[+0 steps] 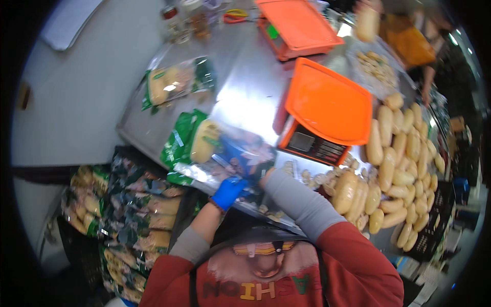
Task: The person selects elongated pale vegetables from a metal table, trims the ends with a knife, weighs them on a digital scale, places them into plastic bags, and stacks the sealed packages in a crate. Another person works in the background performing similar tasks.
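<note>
My left hand, in a blue glove, grips the lower edge of a clear, green-printed bag on the steel table. My right hand reaches into this bag; blue shows blurred through the plastic, and I cannot make out its fingers. A pale yellow piece lies at the bag's left part, over green packaging. A filled bag lies farther up the table. Just right of my hands stands an orange-topped scale.
Peeled lotus root pieces are heaped at right. Packed bags fill the lower left. A second orange scale, jars, scissors and a bag of small pieces sit at the back. Another person stands at upper right.
</note>
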`<state>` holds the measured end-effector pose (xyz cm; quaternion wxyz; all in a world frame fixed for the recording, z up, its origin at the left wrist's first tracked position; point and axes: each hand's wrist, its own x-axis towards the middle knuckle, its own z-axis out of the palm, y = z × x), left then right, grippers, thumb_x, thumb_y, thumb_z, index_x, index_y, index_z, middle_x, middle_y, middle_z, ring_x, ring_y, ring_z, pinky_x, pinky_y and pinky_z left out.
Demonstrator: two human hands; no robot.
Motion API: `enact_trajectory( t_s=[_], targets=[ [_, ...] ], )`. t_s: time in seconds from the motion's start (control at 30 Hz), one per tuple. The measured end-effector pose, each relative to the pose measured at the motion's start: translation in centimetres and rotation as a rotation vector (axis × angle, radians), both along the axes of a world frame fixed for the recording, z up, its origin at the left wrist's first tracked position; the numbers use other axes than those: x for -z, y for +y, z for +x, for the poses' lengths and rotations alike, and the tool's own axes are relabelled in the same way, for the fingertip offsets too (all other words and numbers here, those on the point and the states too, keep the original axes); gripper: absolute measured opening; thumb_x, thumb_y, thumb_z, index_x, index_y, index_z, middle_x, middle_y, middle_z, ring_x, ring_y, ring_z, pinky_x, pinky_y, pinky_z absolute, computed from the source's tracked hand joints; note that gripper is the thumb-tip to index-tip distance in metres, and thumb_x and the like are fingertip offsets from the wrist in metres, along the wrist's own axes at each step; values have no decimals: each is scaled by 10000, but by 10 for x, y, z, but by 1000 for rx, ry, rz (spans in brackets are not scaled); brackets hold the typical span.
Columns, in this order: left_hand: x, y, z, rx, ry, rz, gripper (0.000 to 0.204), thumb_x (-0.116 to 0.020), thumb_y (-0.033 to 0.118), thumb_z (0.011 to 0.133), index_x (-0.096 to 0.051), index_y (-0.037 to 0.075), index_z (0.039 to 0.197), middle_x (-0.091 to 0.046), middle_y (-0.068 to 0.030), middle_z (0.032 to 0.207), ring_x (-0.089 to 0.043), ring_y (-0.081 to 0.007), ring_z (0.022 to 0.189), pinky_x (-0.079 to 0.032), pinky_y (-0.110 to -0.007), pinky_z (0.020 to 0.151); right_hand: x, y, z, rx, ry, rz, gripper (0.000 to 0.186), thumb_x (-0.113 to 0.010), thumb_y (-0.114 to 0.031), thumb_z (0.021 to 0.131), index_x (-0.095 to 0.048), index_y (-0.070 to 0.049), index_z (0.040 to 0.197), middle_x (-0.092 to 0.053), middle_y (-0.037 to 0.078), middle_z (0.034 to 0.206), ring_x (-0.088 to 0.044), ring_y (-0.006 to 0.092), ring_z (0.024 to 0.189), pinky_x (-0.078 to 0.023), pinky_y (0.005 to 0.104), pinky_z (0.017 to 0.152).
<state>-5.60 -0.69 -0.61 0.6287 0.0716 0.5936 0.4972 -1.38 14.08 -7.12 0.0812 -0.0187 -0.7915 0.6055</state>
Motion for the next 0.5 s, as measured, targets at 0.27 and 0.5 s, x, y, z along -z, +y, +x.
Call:
enact_trajectory(
  t_s=[0.27, 0.5],
  targets=[
    [-5, 5, -11, 10, 73, 39, 286, -472, 243, 912, -530, -8, 1036, -592, -133, 914, -650, -254, 786, -559, -356, 546, -73, 6, 100, 164, -219, 443, 339, -575, -251, 839, -556, -86, 1135, -618, 143, 925, -608, 324, 800, -498, 364, 691],
    [4, -6, -14, -442, -73, 63, 489, -499, 485, 870, -495, 106, 1178, -552, -118, 1119, -567, -324, 929, -499, -482, 700, -113, 6, 284, 876, -100, 198, 419, -638, -208, 822, -535, -111, 1217, -639, 105, 951, -641, 218, 824, -504, 320, 717]
  ],
)
